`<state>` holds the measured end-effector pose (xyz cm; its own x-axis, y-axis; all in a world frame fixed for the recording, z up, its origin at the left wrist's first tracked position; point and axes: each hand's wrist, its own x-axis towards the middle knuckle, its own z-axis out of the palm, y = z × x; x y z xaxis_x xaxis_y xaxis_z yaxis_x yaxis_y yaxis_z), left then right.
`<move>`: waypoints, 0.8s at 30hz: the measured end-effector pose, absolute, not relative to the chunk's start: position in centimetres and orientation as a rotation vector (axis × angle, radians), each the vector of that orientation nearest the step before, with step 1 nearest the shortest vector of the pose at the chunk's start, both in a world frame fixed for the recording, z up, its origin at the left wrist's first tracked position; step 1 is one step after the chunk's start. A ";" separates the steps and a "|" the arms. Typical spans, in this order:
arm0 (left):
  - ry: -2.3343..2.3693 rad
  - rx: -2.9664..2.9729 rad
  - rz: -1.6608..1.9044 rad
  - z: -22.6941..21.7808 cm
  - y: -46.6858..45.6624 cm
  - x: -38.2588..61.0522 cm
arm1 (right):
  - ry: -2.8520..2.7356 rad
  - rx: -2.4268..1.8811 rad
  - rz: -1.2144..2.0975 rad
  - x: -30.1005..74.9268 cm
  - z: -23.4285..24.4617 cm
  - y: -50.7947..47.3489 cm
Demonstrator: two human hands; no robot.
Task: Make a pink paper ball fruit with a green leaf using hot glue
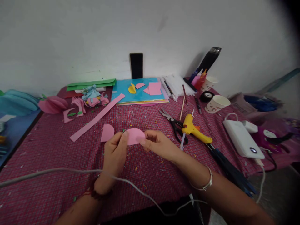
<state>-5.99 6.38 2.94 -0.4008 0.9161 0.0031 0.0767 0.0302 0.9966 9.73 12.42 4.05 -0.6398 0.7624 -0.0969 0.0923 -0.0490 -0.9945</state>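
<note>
Between my two hands is a pink paper half circle (136,136), its rounded edge facing away from me. My left hand (117,148) pinches its left end between thumb and fingers. At its right end, the thumb and fingers of my right hand (157,142) are closed on the paper. Another rounded pink paper piece (107,133) lies on the cloth just behind my left hand. A long pink paper strip (98,118) lies slantwise farther back. To the right of my right hand are black-handled scissors (174,122) with spread blades and a yellow glue gun (194,131).
A white cable (77,170) crosses in front over my left wrist. At the back lie blue sheets (122,90) with small paper cutouts, and a phone (136,65) leans on the wall. Paper cups (217,104), tape (207,96) and a white power bank (243,137) stand right; paper pumpkins (53,104) left.
</note>
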 end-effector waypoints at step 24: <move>0.969 0.617 1.367 2.4 6.9 -5.3 | -1.609 -0.733 1.391 11.3 4.8 13.1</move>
